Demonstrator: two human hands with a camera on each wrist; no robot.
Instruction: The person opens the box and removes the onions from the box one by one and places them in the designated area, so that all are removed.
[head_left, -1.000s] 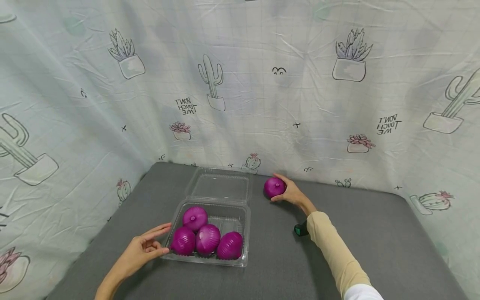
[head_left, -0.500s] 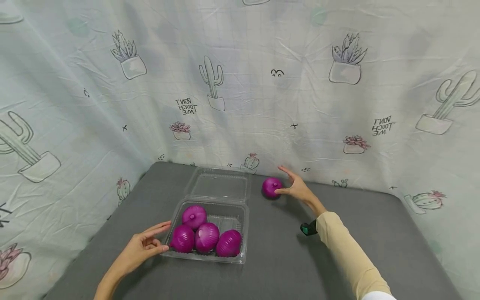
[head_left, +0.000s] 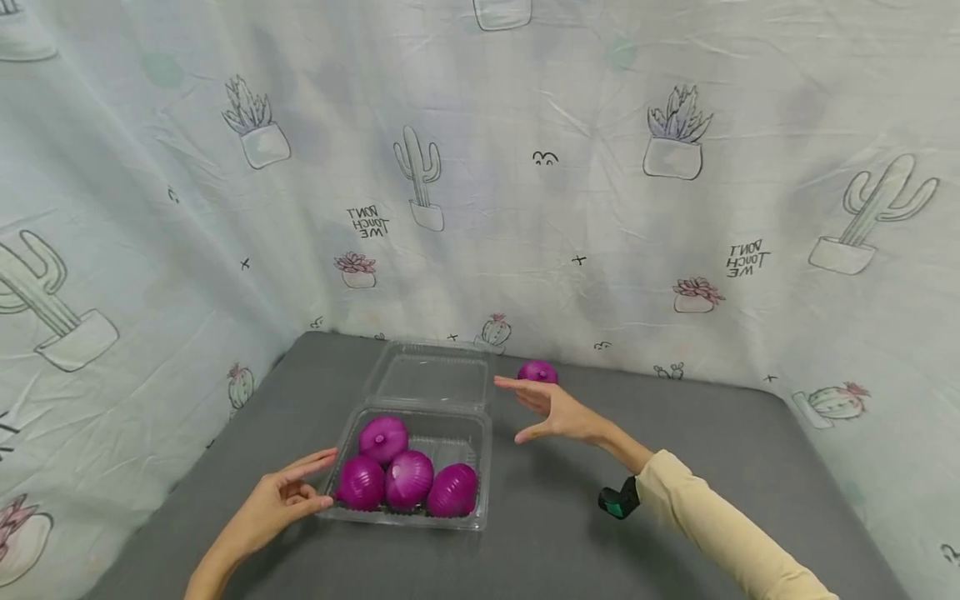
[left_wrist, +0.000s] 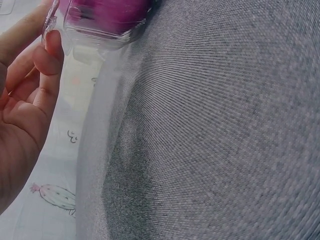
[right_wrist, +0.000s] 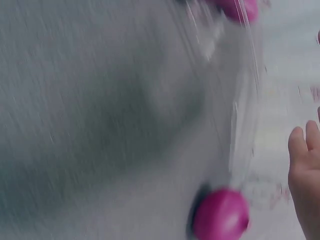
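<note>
In the head view, a clear plastic clamshell container [head_left: 486, 467] lies with its lid [head_left: 431, 379] folded back. Several purple onions [head_left: 409, 481] sit inside it. My left hand [head_left: 273, 508] is at the container's left edge; in the left wrist view its fingertips [left_wrist: 54, 42] pinch the clear rim [left_wrist: 49, 22]. My right hand [head_left: 564, 417] hovers right of the container, fingers extended and thumb apart, holding nothing. Behind it, partly covered by the hand, a loose purple onion [head_left: 537, 371] rests on the table; it also appears low in the blurred right wrist view.
A grey cloth-covered table [head_left: 540, 533] bears everything. White curtain fabric [head_left: 480, 192] printed with potted cacti hangs at the back and sides. A black wrist device [head_left: 619, 500] with a green patch hangs below the right sleeve [head_left: 720, 525].
My right hand has let go of the loose onion at the back and drawn nearer, toward the container's right side. The left hand stays at the container's edge. The head view has shifted slightly.
</note>
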